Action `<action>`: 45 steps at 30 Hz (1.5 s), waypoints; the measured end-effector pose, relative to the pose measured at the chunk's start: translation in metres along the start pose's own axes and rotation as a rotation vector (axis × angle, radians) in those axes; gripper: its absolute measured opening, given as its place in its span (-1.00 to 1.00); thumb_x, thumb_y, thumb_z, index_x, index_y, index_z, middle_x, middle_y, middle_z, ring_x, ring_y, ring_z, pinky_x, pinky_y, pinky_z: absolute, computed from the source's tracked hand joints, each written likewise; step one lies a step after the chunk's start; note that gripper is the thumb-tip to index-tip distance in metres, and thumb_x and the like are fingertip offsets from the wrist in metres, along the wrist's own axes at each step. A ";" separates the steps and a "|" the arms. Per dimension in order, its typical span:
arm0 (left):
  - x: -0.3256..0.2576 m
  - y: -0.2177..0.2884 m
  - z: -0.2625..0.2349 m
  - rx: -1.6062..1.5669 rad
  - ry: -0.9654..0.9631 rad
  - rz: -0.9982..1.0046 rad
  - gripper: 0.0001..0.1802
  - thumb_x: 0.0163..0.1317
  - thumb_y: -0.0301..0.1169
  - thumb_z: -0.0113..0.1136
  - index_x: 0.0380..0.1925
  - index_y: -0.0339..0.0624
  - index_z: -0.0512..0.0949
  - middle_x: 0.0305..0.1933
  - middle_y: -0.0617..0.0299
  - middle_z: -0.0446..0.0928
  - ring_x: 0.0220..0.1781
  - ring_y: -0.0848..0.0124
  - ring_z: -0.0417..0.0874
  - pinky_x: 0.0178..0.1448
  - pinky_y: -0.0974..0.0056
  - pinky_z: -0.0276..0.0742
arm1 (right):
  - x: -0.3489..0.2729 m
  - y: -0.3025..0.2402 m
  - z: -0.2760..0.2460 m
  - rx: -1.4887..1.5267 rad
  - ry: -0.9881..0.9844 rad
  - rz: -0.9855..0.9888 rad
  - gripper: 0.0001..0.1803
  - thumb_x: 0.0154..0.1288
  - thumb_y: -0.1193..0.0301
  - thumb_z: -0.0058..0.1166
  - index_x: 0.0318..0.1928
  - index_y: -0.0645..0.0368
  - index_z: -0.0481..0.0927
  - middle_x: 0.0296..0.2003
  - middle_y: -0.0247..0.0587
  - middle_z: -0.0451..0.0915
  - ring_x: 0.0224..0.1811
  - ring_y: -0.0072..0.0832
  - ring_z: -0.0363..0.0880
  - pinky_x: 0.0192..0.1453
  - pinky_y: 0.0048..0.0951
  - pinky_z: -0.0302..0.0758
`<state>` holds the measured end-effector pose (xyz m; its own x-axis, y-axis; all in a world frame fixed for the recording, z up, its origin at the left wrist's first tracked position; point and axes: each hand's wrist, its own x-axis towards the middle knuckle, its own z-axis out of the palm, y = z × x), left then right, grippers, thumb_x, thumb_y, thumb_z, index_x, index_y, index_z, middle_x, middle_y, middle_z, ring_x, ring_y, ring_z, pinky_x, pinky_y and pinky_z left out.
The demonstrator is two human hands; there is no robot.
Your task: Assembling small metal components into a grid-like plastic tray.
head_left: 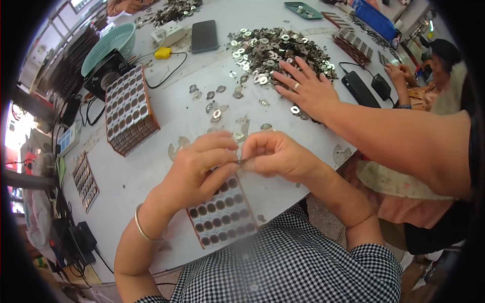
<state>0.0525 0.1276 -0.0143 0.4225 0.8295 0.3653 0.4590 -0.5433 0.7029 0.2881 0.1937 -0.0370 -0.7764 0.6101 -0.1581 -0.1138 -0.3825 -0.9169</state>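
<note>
My left hand (pixel 202 169) and my right hand (pixel 277 155) meet at the fingertips over the near table edge, both pinching a small thin metal piece (pixel 242 162) between them. Directly under them lies a flat tray of round dark cells (pixel 222 212), partly hidden by my left hand. A silver bangle sits on my left wrist. Loose small metal washers (pixel 217 112) are scattered just beyond my hands.
Another person's hand (pixel 303 88) with a ring reaches into a large heap of metal pieces (pixel 275 48). A stacked block of cell trays (pixel 129 108) stands at left. Farther back lie a phone (pixel 204 35), a teal basket (pixel 108 45) and a green tray (pixel 303 10).
</note>
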 end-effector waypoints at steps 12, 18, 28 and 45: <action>-0.014 0.001 0.002 0.020 0.123 -0.087 -0.85 0.20 -0.60 0.31 -0.21 -0.33 0.67 -0.16 -0.03 0.65 -0.02 0.05 0.70 0.03 0.12 0.64 | 0.006 0.009 0.028 0.019 0.004 0.024 -0.87 0.46 0.52 0.18 -0.03 0.15 0.60 -0.33 -0.46 0.59 -0.42 -0.74 0.47 -0.40 -0.64 0.36; -0.014 -0.001 0.006 0.101 0.234 -0.053 -0.88 0.21 -0.60 0.30 -0.25 -0.35 0.66 -0.17 -0.04 0.66 -0.03 0.02 0.70 0.04 0.09 0.64 | 0.014 0.004 0.030 -0.190 0.130 -0.033 -0.84 0.48 0.44 0.23 -0.01 0.17 0.62 -0.25 -0.49 0.65 -0.33 -0.79 0.51 -0.28 -0.68 0.44; -0.018 -0.014 -0.007 0.003 0.313 -0.175 -0.86 0.19 -0.61 0.30 -0.23 -0.30 0.68 -0.20 0.02 0.67 -0.10 0.06 0.70 -0.01 0.10 0.63 | 0.050 -0.003 0.030 -0.138 0.020 -0.002 -0.88 0.48 0.43 0.23 -0.04 0.14 0.66 -0.23 -0.51 0.65 -0.26 -0.78 0.54 -0.21 -0.67 0.49; -0.018 -0.021 -0.004 0.546 0.292 0.162 -0.83 -0.06 -0.58 0.26 -0.40 -0.14 0.57 -0.31 0.23 0.56 -0.24 0.26 0.60 -0.23 0.17 0.44 | 0.049 0.020 0.021 -0.161 -0.074 0.003 -0.83 0.58 0.38 0.09 0.05 0.14 0.54 -0.23 -0.36 0.70 -0.36 -0.69 0.66 -0.37 -0.67 0.54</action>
<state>0.0320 0.1245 -0.0330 0.3250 0.6905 0.6462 0.7717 -0.5887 0.2408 0.2348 0.2020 -0.0551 -0.8208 0.5542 -0.1386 -0.0154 -0.2640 -0.9644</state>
